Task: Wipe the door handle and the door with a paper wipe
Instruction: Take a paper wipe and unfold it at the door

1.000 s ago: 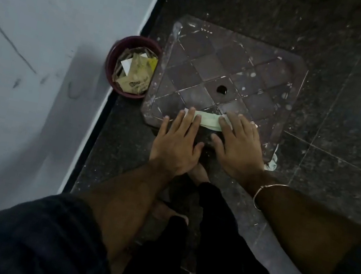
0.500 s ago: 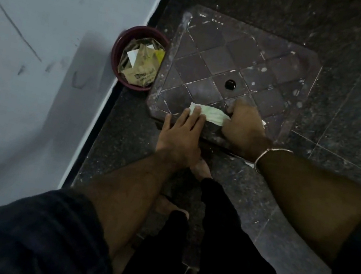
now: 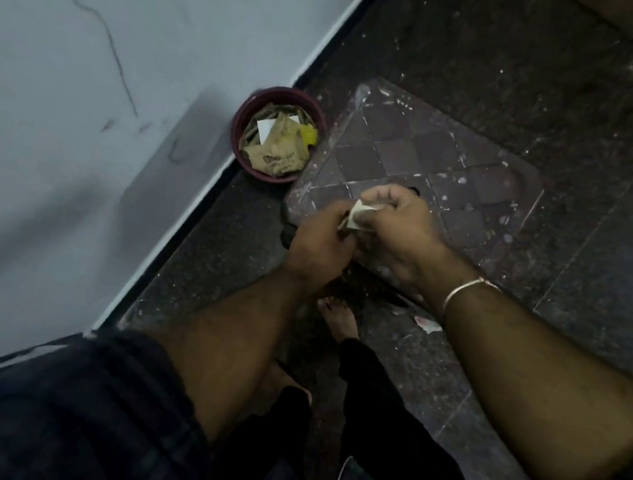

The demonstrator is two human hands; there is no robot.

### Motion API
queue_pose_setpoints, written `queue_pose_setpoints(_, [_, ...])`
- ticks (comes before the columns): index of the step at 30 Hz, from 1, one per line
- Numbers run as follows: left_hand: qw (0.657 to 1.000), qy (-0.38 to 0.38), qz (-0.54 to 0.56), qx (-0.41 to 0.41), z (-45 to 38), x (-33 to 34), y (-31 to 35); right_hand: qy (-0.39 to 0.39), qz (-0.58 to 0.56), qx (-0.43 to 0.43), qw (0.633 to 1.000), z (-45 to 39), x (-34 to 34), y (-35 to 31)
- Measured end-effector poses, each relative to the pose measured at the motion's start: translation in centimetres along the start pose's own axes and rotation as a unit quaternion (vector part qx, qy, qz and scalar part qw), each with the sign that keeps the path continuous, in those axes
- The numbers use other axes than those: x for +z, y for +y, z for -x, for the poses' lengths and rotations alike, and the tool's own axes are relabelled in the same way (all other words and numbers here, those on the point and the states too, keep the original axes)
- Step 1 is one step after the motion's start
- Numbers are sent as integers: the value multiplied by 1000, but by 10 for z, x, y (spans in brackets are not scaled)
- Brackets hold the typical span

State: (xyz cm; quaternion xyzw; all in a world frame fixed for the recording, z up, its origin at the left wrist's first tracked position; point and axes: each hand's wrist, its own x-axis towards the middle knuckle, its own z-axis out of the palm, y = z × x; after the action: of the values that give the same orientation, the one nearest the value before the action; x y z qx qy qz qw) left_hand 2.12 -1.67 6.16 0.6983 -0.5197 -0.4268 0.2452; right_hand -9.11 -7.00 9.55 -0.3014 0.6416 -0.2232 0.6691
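Both your left hand (image 3: 321,240) and right hand (image 3: 402,225) pinch the crumpled pale paper wipe (image 3: 357,218) between curled fingers, apparently bunching it for wiping.

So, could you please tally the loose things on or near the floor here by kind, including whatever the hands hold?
Paper wipe, held between left hand and right hand: 1
Round bin of scrap paper: 1
Square tiled slab: 1
Paper scrap on floor: 1
Total: 4
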Motion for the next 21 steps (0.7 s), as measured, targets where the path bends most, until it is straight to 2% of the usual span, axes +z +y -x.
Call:
queue_pose_setpoints(7, [984,131,99,-67,41,-70,35,-136,-125,19,983,60,40,-56])
queue_pose_setpoints(11, [959,216,158,-91,60,-112,49,-207,-171,20,963,92,70,-85])
queue_pose_setpoints(13, [930,274,227,-97,72,-137,61,-242,-169,0,956,110,88,-98])
queue_pose_setpoints(16, [863,357,341,-105,93,-174,78,-292,-150,-22,944,137,118,-118])
queue_pose_setpoints(21, [781,428,447,-77,138,-239,101,-383,-95,-47,918,183,166,-148])
